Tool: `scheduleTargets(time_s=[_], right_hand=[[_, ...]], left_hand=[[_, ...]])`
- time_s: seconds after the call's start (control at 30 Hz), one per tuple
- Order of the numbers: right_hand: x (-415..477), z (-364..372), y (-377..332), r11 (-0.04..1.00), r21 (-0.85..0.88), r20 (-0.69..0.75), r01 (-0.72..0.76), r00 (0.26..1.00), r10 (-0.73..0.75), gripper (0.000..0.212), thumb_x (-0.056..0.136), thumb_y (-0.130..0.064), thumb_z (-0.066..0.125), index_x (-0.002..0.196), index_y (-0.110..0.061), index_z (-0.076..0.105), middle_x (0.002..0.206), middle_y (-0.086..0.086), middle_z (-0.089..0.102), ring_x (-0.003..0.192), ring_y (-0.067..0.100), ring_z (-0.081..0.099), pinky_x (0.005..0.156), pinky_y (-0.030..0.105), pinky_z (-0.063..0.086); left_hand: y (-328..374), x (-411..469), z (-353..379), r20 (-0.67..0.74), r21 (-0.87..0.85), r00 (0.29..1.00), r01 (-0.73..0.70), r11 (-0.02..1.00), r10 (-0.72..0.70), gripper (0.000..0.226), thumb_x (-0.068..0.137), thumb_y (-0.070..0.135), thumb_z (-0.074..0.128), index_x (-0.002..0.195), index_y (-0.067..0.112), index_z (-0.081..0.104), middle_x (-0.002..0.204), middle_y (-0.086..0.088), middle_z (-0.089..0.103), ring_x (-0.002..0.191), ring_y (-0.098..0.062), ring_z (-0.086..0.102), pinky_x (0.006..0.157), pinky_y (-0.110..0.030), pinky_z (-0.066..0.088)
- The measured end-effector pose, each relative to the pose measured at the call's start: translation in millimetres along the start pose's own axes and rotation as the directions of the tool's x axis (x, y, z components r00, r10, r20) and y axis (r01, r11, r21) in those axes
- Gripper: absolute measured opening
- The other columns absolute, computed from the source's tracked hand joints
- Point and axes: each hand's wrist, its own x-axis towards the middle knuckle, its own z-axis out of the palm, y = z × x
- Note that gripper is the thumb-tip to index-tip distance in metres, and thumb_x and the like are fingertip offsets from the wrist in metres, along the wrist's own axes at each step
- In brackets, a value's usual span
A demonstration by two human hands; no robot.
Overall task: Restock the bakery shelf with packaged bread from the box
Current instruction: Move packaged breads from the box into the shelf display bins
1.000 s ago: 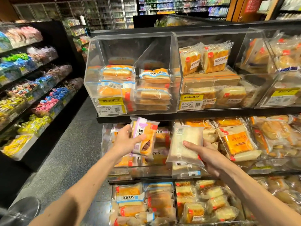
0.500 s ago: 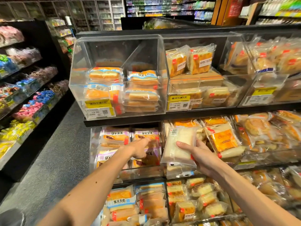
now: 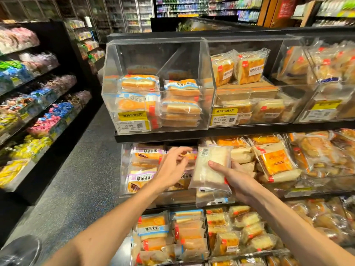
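Left hand (image 3: 171,167): reaches to the middle shelf (image 3: 123,166), in front of the purple-labelled packets (image 3: 143,177); grip apart, fingers loosely spread, holding nothing.
Right hand (image 3: 238,179): grip clamped on the white bread packet (image 3: 210,166), thumb across its front.
White bread packet: clear wrapper, pale slices, barcode label at top; held upright before the middle shelf, just right of the left hand.
Purple-labelled packets: stacked at the middle shelf's left end.
Top shelf bins (image 3: 153,54): clear; the left one holds blue-banded packets in two stacks, the next red-tagged loaves.
Price tags (image 3: 132,116): yellow, on the bin fronts.
Bottom shelf packets (image 3: 153,227): mixed wrapped bread.
Sweets shelves (image 3: 48,121): across the aisle, left.
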Motion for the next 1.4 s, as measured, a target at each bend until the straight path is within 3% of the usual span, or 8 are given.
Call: scheduleTargets(time_s=[0.2,0.4,0.5,0.63,0.87,1.0,1.2,1.4], right_hand=[[-7,40,11,0.993,0.115,0.133,-0.006,0.991,-0.01,0.072,0.091,-0.074,0.026,0.131,-0.022,0.054,0.115,0.013,0.072,0.105,0.03,0.07,0.087,0.049,0.058],[-12,64,21,1.0,-0.001,0.163,0.021,0.986,-0.02,0.071,0.08,-0.076,0.045,0.138,-0.035,0.054,0.143,0.008,0.053,0.126,0.028,0.053,0.096,0.059,0.048],[-18,74,26,0.973,-0.2,0.187,0.112,0.979,-0.074,0.081,0.072,-0.057,0.074,0.145,-0.041,0.042,0.154,-0.002,0.039,0.143,0.023,0.034,0.113,0.056,0.031],[-24,82,31,0.906,-0.343,0.209,0.249,0.96,-0.185,0.081,0.074,-0.017,0.084,0.141,-0.033,0.042,0.131,-0.006,0.051,0.111,0.0,0.051,0.074,0.012,0.051],[-21,77,32,0.967,-0.211,0.098,0.142,0.988,-0.123,0.053,0.087,0.0,0.068,0.128,-0.03,0.053,0.118,0.004,0.068,0.102,0.022,0.07,0.073,0.04,0.061],[-21,70,32,0.99,-0.108,0.09,0.093,0.993,-0.083,0.048,0.091,0.005,0.058,0.133,-0.019,0.051,0.114,0.013,0.07,0.097,0.029,0.072,0.077,0.045,0.061],[-17,49,27,0.991,-0.101,0.015,0.085,0.996,-0.084,0.052,0.09,0.002,0.057,0.138,-0.018,0.05,0.119,0.015,0.067,0.104,0.033,0.068,0.066,0.039,0.058],[-19,45,26,0.989,-0.111,-0.016,0.102,0.994,-0.104,0.049,0.092,0.002,0.053,0.138,-0.014,0.049,0.123,0.017,0.063,0.105,0.033,0.065,0.059,0.032,0.056]], left_hand=[[10,-40,-24,0.157,-0.104,0.987,0.033,0.994,-0.016,0.031,0.099,0.043,0.052,0.129,0.036,0.059,0.135,0.012,0.051,0.125,-0.006,0.045,0.111,-0.047,0.035],[20,-68,-49,0.201,-0.336,0.968,0.212,0.918,-0.15,0.073,0.074,0.072,0.056,0.129,0.031,0.032,0.127,0.006,0.05,0.1,-0.005,0.06,0.071,-0.022,0.056],[16,-67,-55,0.228,-0.539,0.931,0.364,0.759,-0.285,0.09,0.061,0.071,0.072,0.129,0.031,0.029,0.126,-0.002,0.054,0.095,-0.012,0.061,0.062,-0.023,0.052],[-9,-66,-53,0.233,-0.719,0.878,0.445,0.533,-0.418,0.088,0.055,0.038,0.095,0.122,0.033,0.038,0.123,-0.013,0.063,0.094,-0.025,0.069,0.059,-0.033,0.055],[-27,-69,-77,0.479,-0.809,0.781,0.57,0.145,-0.4,0.051,0.071,0.016,0.068,0.12,0.003,0.06,0.116,-0.021,0.07,0.097,-0.03,0.065,0.091,-0.041,0.049],[-29,-72,-88,0.458,-0.769,0.792,0.581,0.267,-0.404,0.043,0.077,0.012,0.066,0.118,0.002,0.061,0.105,-0.018,0.074,0.086,-0.026,0.07,0.085,-0.039,0.052],[-40,-51,-124,0.013,-0.28,0.959,0.275,0.92,-0.282,0.029,0.09,0.012,0.071,0.114,0.023,0.06,0.098,-0.001,0.074,0.082,-0.014,0.072,0.071,-0.03,0.056],[-47,-23,-127,0.259,0.3,0.957,0.05,0.952,-0.132,0.024,0.09,0.022,0.071,0.101,0.036,0.055,0.085,0.006,0.071,0.068,-0.016,0.066,0.07,-0.042,0.056]])
